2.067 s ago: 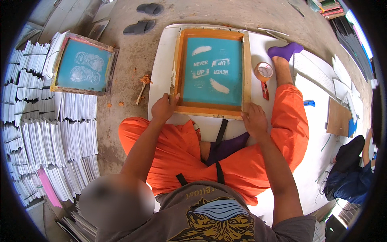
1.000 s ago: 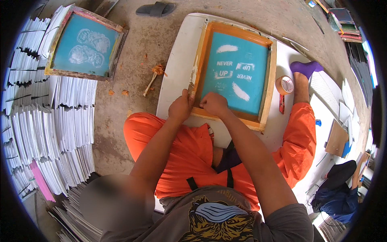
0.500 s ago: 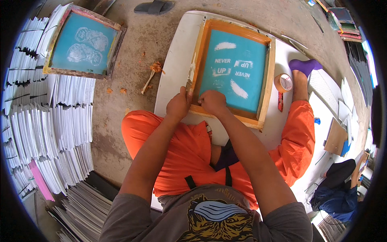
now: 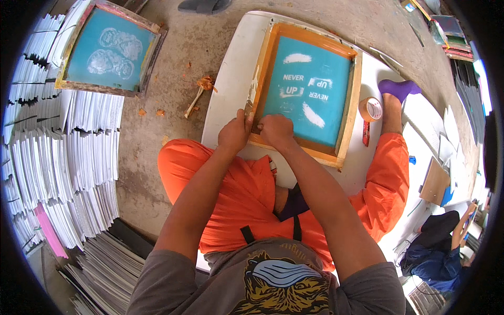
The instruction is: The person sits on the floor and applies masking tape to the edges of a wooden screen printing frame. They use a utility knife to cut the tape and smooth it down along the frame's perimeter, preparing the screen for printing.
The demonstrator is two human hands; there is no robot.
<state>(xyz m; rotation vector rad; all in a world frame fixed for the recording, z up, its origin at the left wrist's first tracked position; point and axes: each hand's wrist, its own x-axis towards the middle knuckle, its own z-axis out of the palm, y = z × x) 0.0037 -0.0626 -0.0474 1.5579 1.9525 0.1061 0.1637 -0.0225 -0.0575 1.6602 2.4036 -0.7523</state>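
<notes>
A wooden-framed printing screen (image 4: 352, 89) with teal mesh lies on a white board (image 4: 231, 73) in front of my crossed legs in orange trousers. My left hand (image 4: 235, 132) and my right hand (image 4: 275, 129) sit side by side on the screen frame's near left corner, fingers curled over the wooden edge. Whether they pinch something small there is hidden by the fingers.
A second teal screen (image 4: 107, 50) rests on stacks of white sheets (image 4: 68, 152) at the left. A tape roll (image 4: 370, 108) and a red tool (image 4: 365, 133) lie right of the frame. A stick with orange residue (image 4: 197, 94) lies on the concrete. Another person (image 4: 446, 247) sits at lower right.
My right hand has moved from the frame's near right side to the near left corner beside my left hand. Over the last half second both hands stay there.
</notes>
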